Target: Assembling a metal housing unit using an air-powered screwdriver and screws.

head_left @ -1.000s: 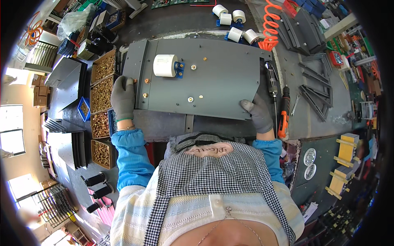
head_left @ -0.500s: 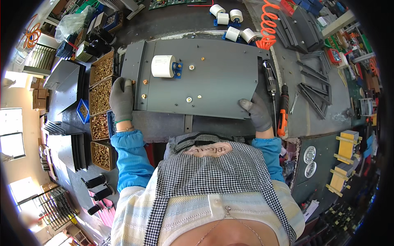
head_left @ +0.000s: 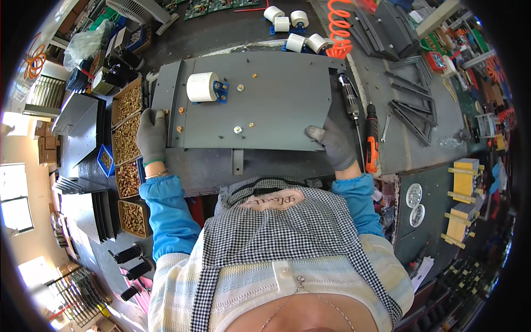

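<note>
A wide dark grey metal panel (head_left: 282,110) lies in front of me, with bolts, brass-coloured nuts and short studs on it. Toward its left part sits a white cylindrical component (head_left: 202,87) with a blue mount (head_left: 220,92) at its right side. My left hand (head_left: 151,137), in a grey glove, is closed on the panel's left edge. At the lower right corner my right hand (head_left: 335,146), gloved too, grips the panel with the thumb on top. The fingers beneath the panel are hidden.
Bins of brass-coloured fasteners (head_left: 127,138) line the left. To the panel's right lie a power screwdriver (head_left: 349,94), an orange-and-black driver (head_left: 371,138) and a wrench (head_left: 385,128). An orange coiled hose (head_left: 339,30) and several white cylinders (head_left: 281,24) are at the back.
The whole view has shifted and turned slightly, so the scene appears farther left. Both hands keep their hold on the panel, with no clear movement of it against the bench.
</note>
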